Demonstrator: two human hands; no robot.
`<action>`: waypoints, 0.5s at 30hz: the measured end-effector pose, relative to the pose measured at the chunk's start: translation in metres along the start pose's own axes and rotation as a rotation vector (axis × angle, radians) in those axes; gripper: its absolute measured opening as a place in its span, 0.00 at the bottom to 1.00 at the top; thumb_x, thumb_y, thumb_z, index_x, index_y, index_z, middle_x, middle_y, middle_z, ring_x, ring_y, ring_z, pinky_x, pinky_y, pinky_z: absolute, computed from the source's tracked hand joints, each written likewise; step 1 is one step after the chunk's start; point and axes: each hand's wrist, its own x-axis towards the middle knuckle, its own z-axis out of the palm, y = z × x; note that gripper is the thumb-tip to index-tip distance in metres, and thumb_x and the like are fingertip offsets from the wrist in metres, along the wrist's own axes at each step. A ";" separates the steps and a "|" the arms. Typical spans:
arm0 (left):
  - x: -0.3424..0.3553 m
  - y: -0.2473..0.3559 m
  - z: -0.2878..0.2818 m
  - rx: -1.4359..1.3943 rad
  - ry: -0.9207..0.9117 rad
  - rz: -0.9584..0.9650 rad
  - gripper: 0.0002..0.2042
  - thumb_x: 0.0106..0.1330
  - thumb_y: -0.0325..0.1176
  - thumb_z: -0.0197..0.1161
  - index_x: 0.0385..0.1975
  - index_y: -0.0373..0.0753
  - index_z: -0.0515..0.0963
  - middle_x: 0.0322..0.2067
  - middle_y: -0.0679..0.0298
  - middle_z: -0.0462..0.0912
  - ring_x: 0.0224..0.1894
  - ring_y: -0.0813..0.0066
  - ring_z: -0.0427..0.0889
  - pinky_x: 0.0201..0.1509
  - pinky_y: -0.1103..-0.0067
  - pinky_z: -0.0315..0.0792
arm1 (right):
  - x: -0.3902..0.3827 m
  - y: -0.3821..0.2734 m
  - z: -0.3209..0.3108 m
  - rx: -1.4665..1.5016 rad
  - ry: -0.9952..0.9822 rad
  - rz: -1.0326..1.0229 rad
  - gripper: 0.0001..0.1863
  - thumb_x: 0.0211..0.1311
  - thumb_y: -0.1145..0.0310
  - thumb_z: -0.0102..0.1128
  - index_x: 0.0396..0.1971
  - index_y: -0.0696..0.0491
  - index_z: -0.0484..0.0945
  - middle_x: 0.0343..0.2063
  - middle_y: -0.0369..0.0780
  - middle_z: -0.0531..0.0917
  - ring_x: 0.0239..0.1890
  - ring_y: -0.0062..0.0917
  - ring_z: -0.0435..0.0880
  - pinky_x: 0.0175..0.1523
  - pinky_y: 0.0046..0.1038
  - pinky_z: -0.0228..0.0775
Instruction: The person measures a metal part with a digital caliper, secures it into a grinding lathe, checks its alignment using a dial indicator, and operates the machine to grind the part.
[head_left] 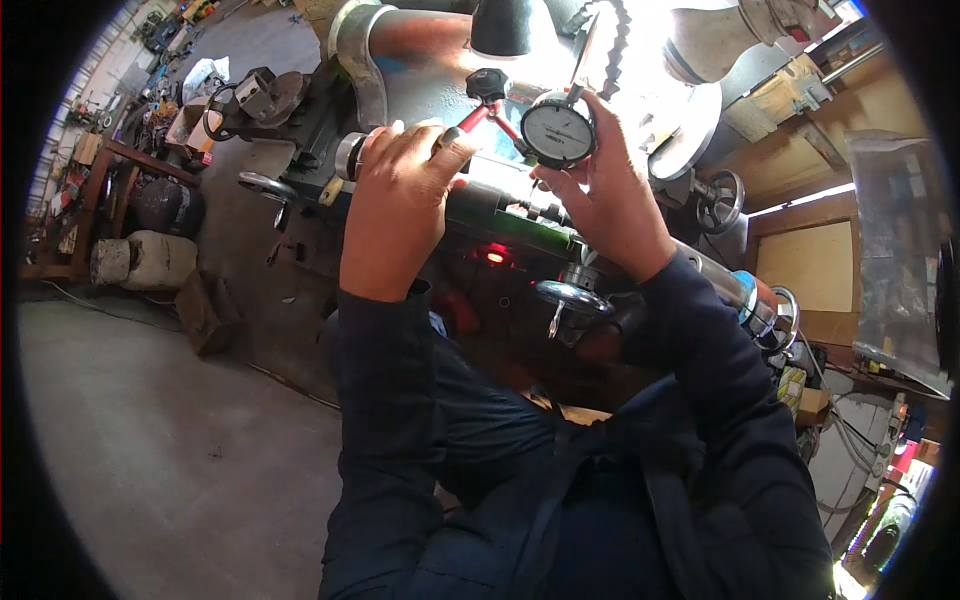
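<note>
My right hand [612, 195] grips a dial indicator [558, 132] with a round white face and black rim, thumb below and fingers at its right side. A jointed red arm [475, 120] with a black knob [487, 85] links the indicator to the area under my left hand [398, 195]. That hand is closed over the lower end of this indicator stand; its fingers hide most of what they grip. A silver round end [349, 156] shows just left of the fingers. Below the indicator lies a machine slide with a dark cylindrical part [478, 200].
A chrome handwheel [572, 297] juts toward me below the slide. More handwheels stand at left [266, 185] and right [720, 202]. A black lamp-like cone [510, 28] and a segmented hose [617, 45] are above. Gas cylinders [160, 260] lie at far left.
</note>
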 end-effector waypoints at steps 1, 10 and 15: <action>-0.002 -0.001 0.004 0.087 0.026 0.028 0.18 0.56 0.21 0.67 0.46 0.43 0.77 0.49 0.54 0.82 0.53 0.52 0.79 0.64 0.59 0.70 | 0.000 -0.002 -0.001 -0.018 0.002 -0.002 0.43 0.64 0.77 0.65 0.72 0.59 0.46 0.54 0.50 0.77 0.51 0.29 0.85 0.54 0.30 0.79; -0.006 -0.007 0.016 0.122 0.125 0.022 0.09 0.57 0.23 0.62 0.36 0.43 0.82 0.46 0.56 0.83 0.53 0.56 0.80 0.67 0.57 0.67 | 0.000 -0.005 0.000 -0.084 -0.072 0.111 0.44 0.66 0.74 0.65 0.72 0.58 0.42 0.53 0.51 0.77 0.49 0.28 0.85 0.52 0.30 0.81; -0.003 -0.012 -0.004 0.080 0.066 0.043 0.08 0.58 0.20 0.65 0.34 0.42 0.80 0.49 0.52 0.85 0.55 0.55 0.82 0.65 0.62 0.71 | 0.000 -0.014 0.003 -0.015 -0.022 0.014 0.40 0.70 0.70 0.62 0.71 0.59 0.44 0.48 0.48 0.80 0.43 0.26 0.86 0.49 0.30 0.81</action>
